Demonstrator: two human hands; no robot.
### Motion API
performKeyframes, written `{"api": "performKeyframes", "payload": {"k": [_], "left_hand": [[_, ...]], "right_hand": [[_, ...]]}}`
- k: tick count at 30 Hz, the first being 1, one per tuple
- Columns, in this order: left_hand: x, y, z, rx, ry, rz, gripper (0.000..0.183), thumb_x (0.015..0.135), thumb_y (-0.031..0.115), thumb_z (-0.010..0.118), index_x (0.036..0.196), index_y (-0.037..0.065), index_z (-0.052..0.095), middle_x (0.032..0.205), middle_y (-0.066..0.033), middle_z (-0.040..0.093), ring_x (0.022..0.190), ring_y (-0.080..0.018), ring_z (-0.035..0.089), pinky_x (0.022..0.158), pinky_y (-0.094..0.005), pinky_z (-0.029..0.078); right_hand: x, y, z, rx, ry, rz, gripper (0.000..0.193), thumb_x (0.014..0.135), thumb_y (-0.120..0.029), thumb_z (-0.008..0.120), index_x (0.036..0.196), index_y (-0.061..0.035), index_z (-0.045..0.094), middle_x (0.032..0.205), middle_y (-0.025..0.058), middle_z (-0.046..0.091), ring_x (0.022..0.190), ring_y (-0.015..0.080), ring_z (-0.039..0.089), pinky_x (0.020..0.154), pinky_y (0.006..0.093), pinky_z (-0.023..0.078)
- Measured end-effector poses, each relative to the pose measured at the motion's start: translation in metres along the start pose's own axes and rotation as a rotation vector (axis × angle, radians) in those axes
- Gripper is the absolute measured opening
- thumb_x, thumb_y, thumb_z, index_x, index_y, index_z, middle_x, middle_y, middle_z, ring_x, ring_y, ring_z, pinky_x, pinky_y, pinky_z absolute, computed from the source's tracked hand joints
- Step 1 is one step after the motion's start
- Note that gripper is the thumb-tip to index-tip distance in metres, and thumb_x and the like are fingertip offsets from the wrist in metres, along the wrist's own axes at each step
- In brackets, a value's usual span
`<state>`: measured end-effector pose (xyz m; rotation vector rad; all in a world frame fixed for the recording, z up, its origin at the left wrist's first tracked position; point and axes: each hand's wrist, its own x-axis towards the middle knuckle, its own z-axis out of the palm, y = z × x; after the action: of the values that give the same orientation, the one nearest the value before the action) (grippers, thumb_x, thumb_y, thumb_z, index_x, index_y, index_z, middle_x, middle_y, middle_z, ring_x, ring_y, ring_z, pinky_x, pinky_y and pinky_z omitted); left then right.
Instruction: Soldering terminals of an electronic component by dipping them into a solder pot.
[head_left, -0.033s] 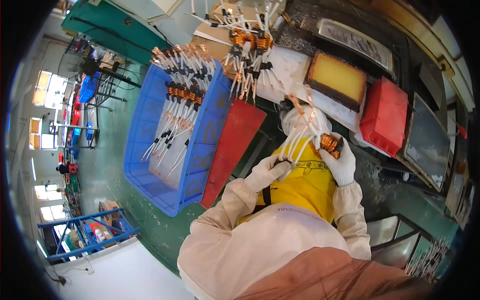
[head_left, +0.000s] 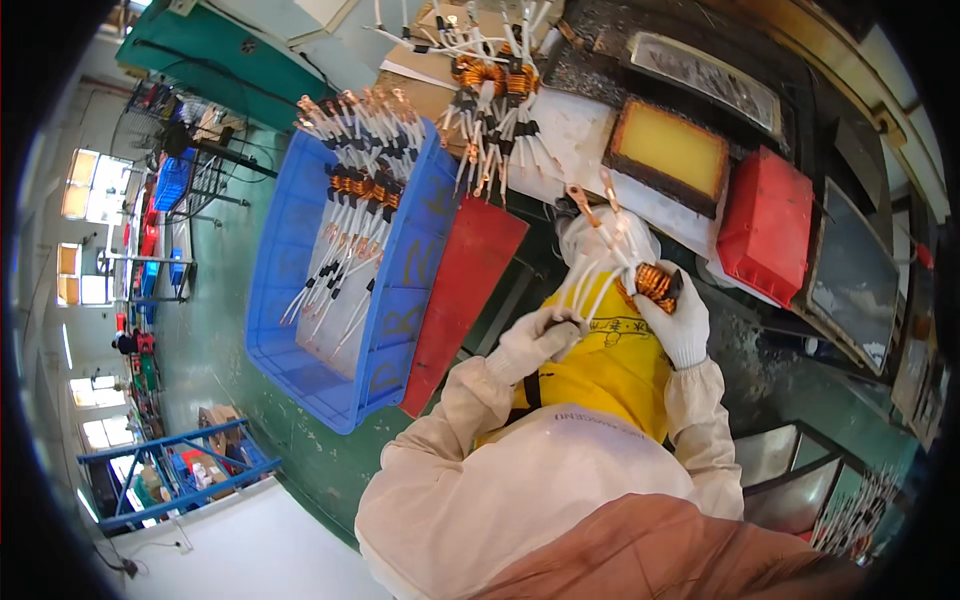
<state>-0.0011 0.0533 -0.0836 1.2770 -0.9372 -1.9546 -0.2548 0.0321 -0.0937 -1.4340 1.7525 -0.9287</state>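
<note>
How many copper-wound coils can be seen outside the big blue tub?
3: one coil in the right hand, plus a left coil and a right coil side by side among white leads at the top. More may hide beneath leads there or in the lower-right bundle.

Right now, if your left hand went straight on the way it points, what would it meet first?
The left hand would likely meet the white leads of the copper-wound coil first; depth, and whether they touch, is unclear.
</note>
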Motion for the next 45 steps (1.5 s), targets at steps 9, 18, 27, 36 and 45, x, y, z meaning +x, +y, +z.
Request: {"api": "performKeyframes", "payload": {"k": [9,18,27,36,45], "left_hand": [[-0.002,0.046,-0.026,0.115,-0.017,-0.034,0.017,0.092,0.005,0.053,0.107,0.001,0.06,0.096,-0.0063,0.068,0.057,-0.0028,0.043,0.051,-0.0198,0.035],[-0.002,0.06,-0.026,0.2,-0.239,-0.088,0.017,0.091,0.008,0.06,0.106,0.002,0.063,0.095,-0.0017,0.065,0.065,-0.0018,0.044,0.057,-0.018,0.036],[0.001,0.064,-0.026,0.344,-0.232,-0.13,0.016,0.091,0.008,0.06,0.105,0.001,0.062,0.097,-0.0031,0.068,0.062,-0.0017,0.043,0.055,-0.0186,0.037],[0.003,0.072,-0.022,0.417,-0.3,-0.086,0.019,0.091,0.011,0.063,0.107,0.003,0.066,0.09,0.0016,0.066,0.065,-0.0023,0.045,0.057,-0.0194,0.037],[0.001,0.059,-0.038,0.351,-0.225,-0.051,0.02,0.093,0.012,0.057,0.107,0.001,0.066,0.084,0.0018,0.063,0.061,-0.0018,0.043,0.054,-0.0188,0.035]], "right_hand": [[-0.004,0.001,-0.028,0.01,-0.162,-0.057,0.078,0.071,-0.03,0.082,0.137,-0.0052,0.05,0.125,0.0151,0.063,0.115,0.0289,0.063,0.096,0.0349,0.05],[0.004,-0.073,-0.032,0.708,-0.287,-0.012,0.032,0.091,-0.004,0.059,0.123,0.0015,0.059,0.092,0.0046,0.065,0.082,0.0094,0.059,0.074,0.0232,0.048],[0.004,-0.109,-0.011,0.445,-0.228,-0.095,0.022,0.094,-0.011,0.058,0.112,-0.0002,0.06,0.087,0.0024,0.064,0.069,0.0062,0.054,0.063,0.0206,0.045],[0.017,-0.104,-0.01,0.764,-0.305,-0.044,0.015,0.086,-0.004,0.067,0.099,-0.001,0.062,0.1,0.0037,0.061,0.088,0.0089,0.057,0.078,0.0232,0.045],[0.02,-0.068,-0.017,0.595,-0.03,-0.265,0.044,0.083,-0.018,0.072,0.122,-0.0024,0.058,0.116,0.01,0.062,0.104,0.0182,0.06,0.09,0.031,0.048]]}}
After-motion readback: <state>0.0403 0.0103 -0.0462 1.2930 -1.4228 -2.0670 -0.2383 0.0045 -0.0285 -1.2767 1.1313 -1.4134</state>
